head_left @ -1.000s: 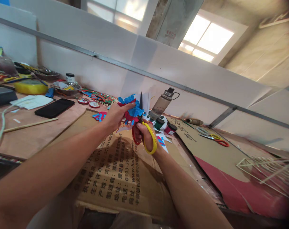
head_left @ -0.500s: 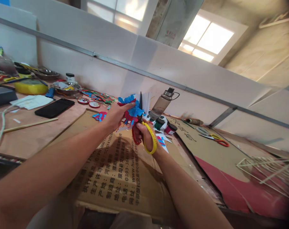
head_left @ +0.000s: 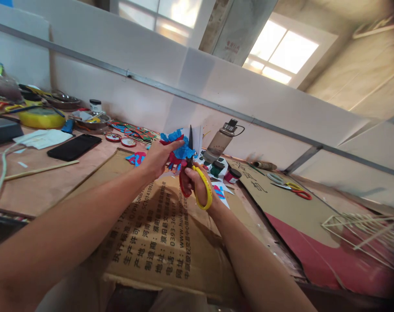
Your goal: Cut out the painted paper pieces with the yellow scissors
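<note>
Above the cardboard sheet (head_left: 144, 242), my left hand (head_left: 159, 157) pinches a crumpled blue and red paper piece (head_left: 183, 151) between thumb and fingers. My right hand (head_left: 197, 184) is closed around the yellow and red handles of the scissors (head_left: 203, 190). The dark blades point up, beside the right edge of the paper piece; whether they touch it cannot be made out. A small blue and red scrap (head_left: 136, 158) lies left of my left hand.
Behind my hands stands a grey bottle (head_left: 219, 142), with paint jars (head_left: 232, 175) near it. A phone (head_left: 74, 147) and metal bowls (head_left: 91, 120) are at left. Other scissors (head_left: 294, 188) and a thin stick frame (head_left: 362, 232) lie at right.
The scissors and my right hand have shifted very slightly left. My left hand keeps its hold on the paper piece, which has barely moved.
</note>
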`<control>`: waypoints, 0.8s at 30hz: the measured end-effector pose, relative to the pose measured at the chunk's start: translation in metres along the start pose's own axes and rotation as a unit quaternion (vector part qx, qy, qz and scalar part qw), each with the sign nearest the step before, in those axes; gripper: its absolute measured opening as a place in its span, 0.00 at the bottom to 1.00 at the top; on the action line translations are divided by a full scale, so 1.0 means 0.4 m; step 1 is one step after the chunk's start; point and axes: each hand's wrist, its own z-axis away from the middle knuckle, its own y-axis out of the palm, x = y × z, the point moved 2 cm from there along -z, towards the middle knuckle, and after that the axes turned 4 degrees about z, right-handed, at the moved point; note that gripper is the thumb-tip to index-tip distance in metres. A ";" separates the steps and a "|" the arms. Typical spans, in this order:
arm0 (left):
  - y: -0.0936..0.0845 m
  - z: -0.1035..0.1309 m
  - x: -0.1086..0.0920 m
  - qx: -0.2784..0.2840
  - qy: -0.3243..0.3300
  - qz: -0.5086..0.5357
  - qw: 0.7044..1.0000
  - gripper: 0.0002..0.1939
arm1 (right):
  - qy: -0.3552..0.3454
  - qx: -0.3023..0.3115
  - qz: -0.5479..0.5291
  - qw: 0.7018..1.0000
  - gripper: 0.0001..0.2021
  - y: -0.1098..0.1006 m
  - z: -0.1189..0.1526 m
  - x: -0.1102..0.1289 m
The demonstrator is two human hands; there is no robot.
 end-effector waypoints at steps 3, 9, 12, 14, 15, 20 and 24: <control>0.000 -0.001 0.001 0.000 0.003 0.007 1.000 0.12 | -0.002 0.003 0.002 1.000 0.17 0.000 0.001 0.003; 0.002 -0.001 0.004 0.000 0.000 0.012 1.000 0.13 | -0.027 0.011 0.012 1.000 0.18 -0.002 -0.002 -0.003; 0.002 0.001 0.003 -0.002 -0.001 0.006 1.000 0.14 | -0.029 0.012 0.013 0.999 0.18 -0.004 -0.005 -0.013; 0.002 0.002 0.003 0.004 -0.002 0.005 1.000 0.14 | -0.031 0.012 0.011 0.999 0.18 -0.006 -0.006 -0.019; 0.002 0.002 0.004 0.006 -0.003 0.005 1.000 0.14 | -0.033 0.012 0.008 0.999 0.18 -0.006 -0.006 -0.022; -0.002 -0.003 0.007 0.015 0.004 0.004 1.000 0.15 | -0.030 0.012 -0.014 0.999 0.17 -0.004 -0.006 -0.022; -0.004 -0.005 0.009 0.021 0.010 0.005 1.000 0.16 | -0.019 0.006 -0.017 1.000 0.17 -0.003 -0.006 -0.020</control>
